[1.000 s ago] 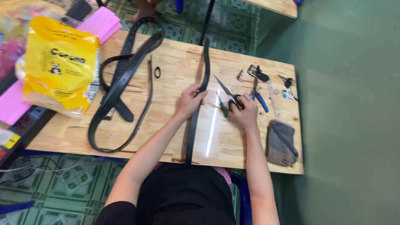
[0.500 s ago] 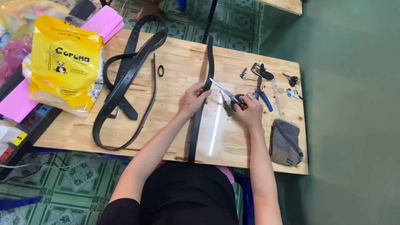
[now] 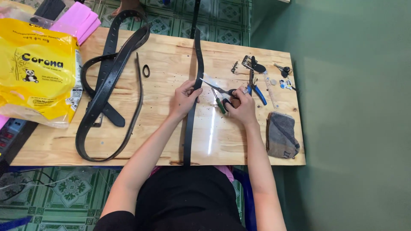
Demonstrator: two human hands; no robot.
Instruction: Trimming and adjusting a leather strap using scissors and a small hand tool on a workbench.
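Yellow bag [image 3: 36, 68] overhanging counter [image 3: 162, 141] left edge; coiled belts [image 3: 107, 90]; left hand [image 3: 184, 99] pinching black strap [image 3: 191, 119] mid-counter; right hand [image 3: 242, 107] gripping scissors [image 3: 216, 87] at strap's edge; grey pouch [image 3: 281, 136] near right edge.

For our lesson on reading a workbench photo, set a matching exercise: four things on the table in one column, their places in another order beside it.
Things:
1. scissors
2. yellow bag
3. grey pouch
4. black strap

Places:
A. table's left end
B. in the right hand
C. under the left hand
D. table's right front corner

Pairs: 1-B, 2-A, 3-D, 4-C
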